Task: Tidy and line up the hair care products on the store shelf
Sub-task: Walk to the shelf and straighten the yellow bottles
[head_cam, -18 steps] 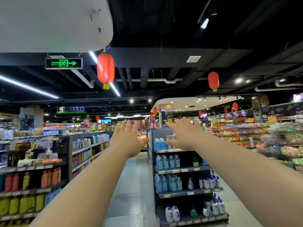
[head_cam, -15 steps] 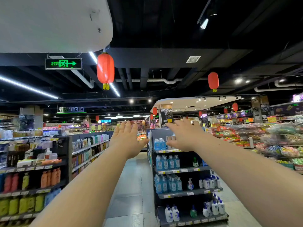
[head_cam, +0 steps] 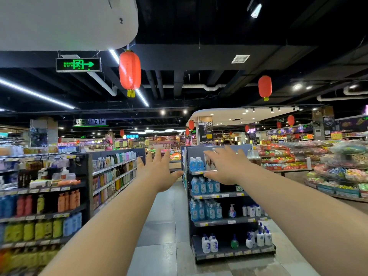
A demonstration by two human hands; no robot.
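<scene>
we see red lanterns (head_cam: 130,71) with yellow tassels under a black ceiling (head_cam: 199,26), a green-lit exit sign (head_cam: 78,64), pale blue bottles (head_cam: 205,186) and white bottles (head_cam: 210,244) on a dark shelf (head_cam: 229,250), yellow-green bottles (head_cam: 29,231), orange bottles (head_cam: 68,201) and red bottles (head_cam: 24,206) at left, above a grey tiled floor (head_cam: 159,226).

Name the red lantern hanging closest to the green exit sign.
The largest lantern, immediately right of the exit sign; the others hang farther off and look smaller.
</scene>
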